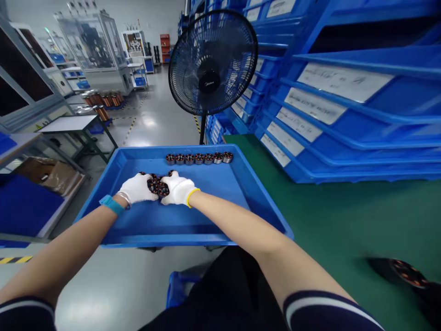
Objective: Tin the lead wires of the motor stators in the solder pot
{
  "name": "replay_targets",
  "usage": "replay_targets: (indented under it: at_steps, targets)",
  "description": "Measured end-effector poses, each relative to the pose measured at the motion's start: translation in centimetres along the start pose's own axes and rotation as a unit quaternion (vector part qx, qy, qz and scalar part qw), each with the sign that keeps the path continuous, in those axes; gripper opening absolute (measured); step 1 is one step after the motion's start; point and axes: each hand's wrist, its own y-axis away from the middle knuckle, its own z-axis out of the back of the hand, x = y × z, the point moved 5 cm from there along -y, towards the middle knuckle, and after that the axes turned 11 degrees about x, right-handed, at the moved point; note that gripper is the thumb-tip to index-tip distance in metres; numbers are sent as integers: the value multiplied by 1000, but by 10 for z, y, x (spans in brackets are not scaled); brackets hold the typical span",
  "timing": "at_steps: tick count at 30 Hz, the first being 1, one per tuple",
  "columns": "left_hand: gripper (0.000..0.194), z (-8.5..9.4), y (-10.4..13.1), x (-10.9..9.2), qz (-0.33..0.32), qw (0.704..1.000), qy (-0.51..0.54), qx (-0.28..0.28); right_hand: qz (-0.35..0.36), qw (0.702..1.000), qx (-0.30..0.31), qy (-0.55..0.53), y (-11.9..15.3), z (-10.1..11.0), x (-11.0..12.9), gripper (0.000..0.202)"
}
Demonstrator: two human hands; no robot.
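Clearance: the blue tray point(206, 218) has bare floor between the two forearms, and right of the right hand point(177, 189) as far as the right wall. A narrow lane separates the hands from the ring row point(199, 159) along the far wall.
Obstructions: the ring cluster point(163, 189) fills the gap between the left hand point(138, 188) and right hand. The right forearm point(241, 225) crosses the near right area. Behind the far wall stands a fan point(208, 82).

A: Shallow blue plastic tray point(196, 227)?
B: Before you; round black caged fan point(209, 82) behind it.
A: Short dark cylindrical metal parts point(199, 159)?
B: Seven in a row near the tray's far wall; others nearer you, between your white-gloved left hand point(137, 188) and right hand point(178, 187).
A: Right side?
B: Flat green surface point(330, 225), blue plastic bins point(375, 158) behind.
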Motion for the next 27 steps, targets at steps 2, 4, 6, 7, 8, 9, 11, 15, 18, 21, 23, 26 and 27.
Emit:
replay_targets:
  at_steps: [2, 4, 6, 7, 8, 9, 11, 15, 18, 21, 23, 26, 27]
  targets:
    - [65, 2, -16, 22, 5, 1000, 13, 1, 11, 1000, 5, 6, -24, 3, 6, 74]
    - [74, 6, -31, 40, 14, 999, 33, -17, 17, 1000, 0, 11, -46, 8, 9, 79]
    - [85, 10, -45, 56, 31, 997, 56, -52, 17, 1000, -12, 13, -64, 11, 11, 87]
    - [89, 10, -50, 62, 43, 994, 68, -73, 12, 1000, -24, 10, -72, 11, 12, 92]
    - [90, 10, -55, 68, 55, 991, 79, -95, 1, 999, -41, 4, -79, 12, 12, 97]
    - [89, 9, -58, 72, 67, 987, 90, -115, -15, 998, -60, -6, -84, 11, 11, 100]
    - [85, 5, -62, 77, 84, 980, 108, -145, -44, 994, -97, -31, -89, 10, 10, 103]
    - [86, 3, -61, 76, 96, 973, 132, -163, -55, 990, -122, -47, -84, 6, 6, 103]
    - [90, 19, -52, 79, 111, 970, 133, -168, -43, 990, -130, -14, -65, 7, 0, 102]
    - [88, 34, -42, 90, 162, 963, 148, -157, -31, 988, -151, 28, -43, 9, -8, 93]
    - [87, 33, -42, 96, 186, 957, 178, -136, -49, 988, -140, 30, -33, 8, -15, 88]
    - [80, 21, -50, 97, 187, 951, 206, -137, -98, 993, -67, -16, -33, 1, -22, 85]
    - [76, 16, -53, 96, 187, 949, 208, -148, -105, 993, -48, -31, -36, -1, -22, 82]
